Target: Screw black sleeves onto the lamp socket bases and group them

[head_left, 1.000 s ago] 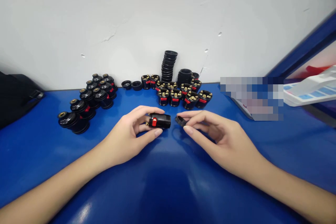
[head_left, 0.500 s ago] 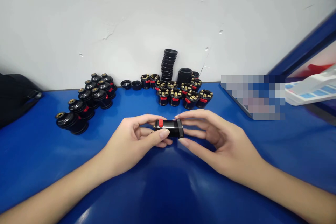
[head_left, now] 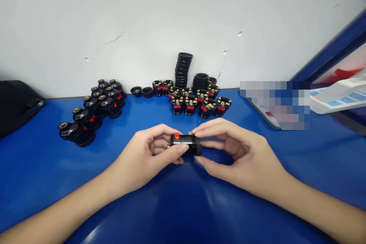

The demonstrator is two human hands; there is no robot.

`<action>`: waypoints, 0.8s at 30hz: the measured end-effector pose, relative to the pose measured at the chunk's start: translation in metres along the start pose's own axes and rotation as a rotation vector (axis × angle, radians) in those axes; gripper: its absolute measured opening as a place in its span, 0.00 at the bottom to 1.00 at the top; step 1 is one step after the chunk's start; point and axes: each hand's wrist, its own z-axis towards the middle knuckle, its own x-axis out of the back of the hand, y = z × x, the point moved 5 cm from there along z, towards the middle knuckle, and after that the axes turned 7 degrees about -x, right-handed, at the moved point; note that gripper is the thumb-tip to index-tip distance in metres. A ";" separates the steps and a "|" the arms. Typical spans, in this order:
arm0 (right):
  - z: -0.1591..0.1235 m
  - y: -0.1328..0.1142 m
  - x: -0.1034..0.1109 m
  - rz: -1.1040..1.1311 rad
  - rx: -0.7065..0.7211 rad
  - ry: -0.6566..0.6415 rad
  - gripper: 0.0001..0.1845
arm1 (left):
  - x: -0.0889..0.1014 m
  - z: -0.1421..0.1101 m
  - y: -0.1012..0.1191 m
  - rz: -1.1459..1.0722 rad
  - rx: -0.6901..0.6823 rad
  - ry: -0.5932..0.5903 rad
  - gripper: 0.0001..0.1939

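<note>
Above the front of the blue table, a black lamp socket [head_left: 184, 140] with a red switch lies sideways between my hands. My left hand [head_left: 150, 156] is closed around its body, thumb in front, brass contacts facing left beside the palm. On the socket's right end sits a black threaded ring [head_left: 198, 146]. My right hand [head_left: 240, 148] pinches this ring between thumb and fingertips from above and below. Part of the socket's back is hidden by my left fingers.
Several finished-looking black lamp holders [head_left: 107, 105] with brass tops stand left. Behind my hands are several open sockets [head_left: 207, 107] showing brass contacts, a tall leaning stack of black rings [head_left: 183, 69] and two black caps [head_left: 148, 92]. A tablet-like device [head_left: 261, 112], partly pixelated, lies right.
My right thumb and fingers have closed onto the ring at the socket's end. The socket has dropped slightly and rolled a little, so its red switch shows nearer the top edge.
</note>
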 end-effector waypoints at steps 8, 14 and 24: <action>0.003 0.008 0.001 0.120 -0.310 -0.034 0.18 | 0.002 -0.013 0.024 0.677 -0.788 -0.089 0.15; 0.002 0.014 0.003 0.148 -0.391 -0.041 0.19 | 0.001 -0.013 0.030 0.678 -0.838 -0.147 0.19; 0.002 0.008 0.002 0.091 -0.322 -0.007 0.18 | 0.008 -0.004 0.019 0.631 -0.420 -0.136 0.15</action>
